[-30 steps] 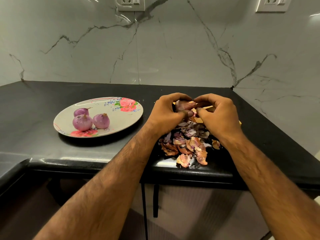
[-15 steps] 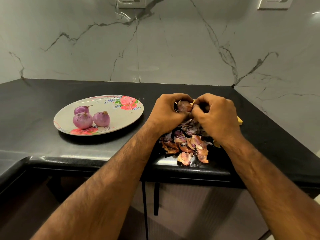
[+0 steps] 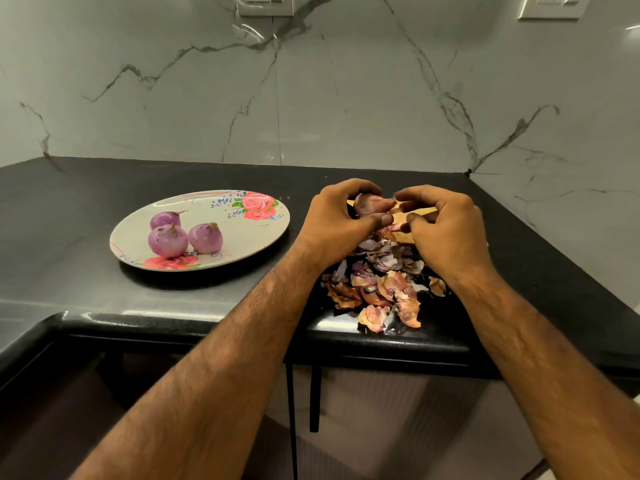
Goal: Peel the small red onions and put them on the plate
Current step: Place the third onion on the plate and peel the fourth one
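My left hand [image 3: 334,221] grips a small red onion [image 3: 372,203] above the counter, fingers curled round it. My right hand [image 3: 446,226] is just to its right, and its fingertips pinch a strip of dry onion skin [image 3: 398,216] that hangs off the onion. A white plate with red roses [image 3: 249,233] lies to the left on the black counter. On it sit three peeled purple onions: one at the back [image 3: 165,220], one in front [image 3: 168,240] and one on the right [image 3: 206,238].
A heap of brown and purple peels [image 3: 377,289] lies under my hands, near the rounded front edge of the black counter [image 3: 86,271]. Something yellow [image 3: 420,212] shows behind my hands. Marble walls close the back and right; wall sockets [image 3: 265,3] sit above.
My hands have drawn slightly apart over the peel heap. The right hand has pulled a strip of skin away from the onion that the left hand holds. The plate's onions have not moved.
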